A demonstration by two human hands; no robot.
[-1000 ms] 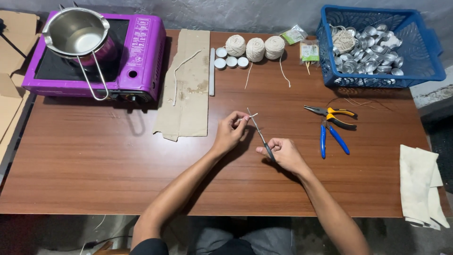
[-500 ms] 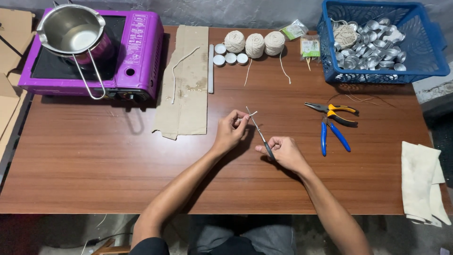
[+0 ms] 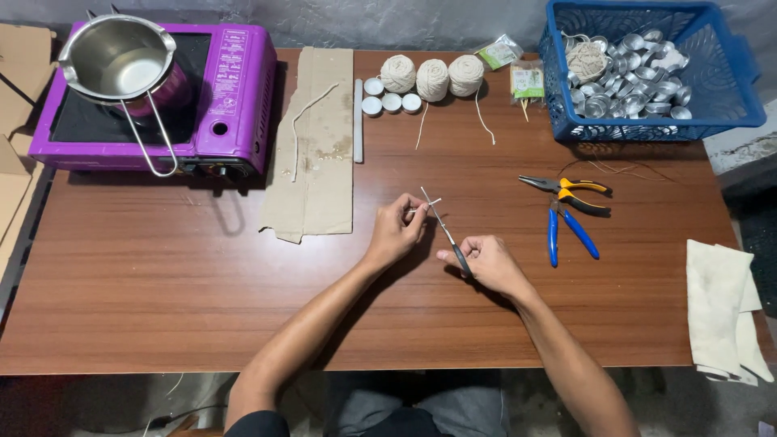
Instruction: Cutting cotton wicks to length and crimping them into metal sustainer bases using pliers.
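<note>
My left hand (image 3: 394,231) fingers pinch the short wick piece (image 3: 426,204) mid-frame, right hand (image 3: 484,260) grips scissors (image 3: 444,228): keep wick taut, blades square across it.

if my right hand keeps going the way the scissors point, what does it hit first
Probably the short wick piece pinched by the left hand: the scissors in the right hand aim up-left, blades at it.
</note>
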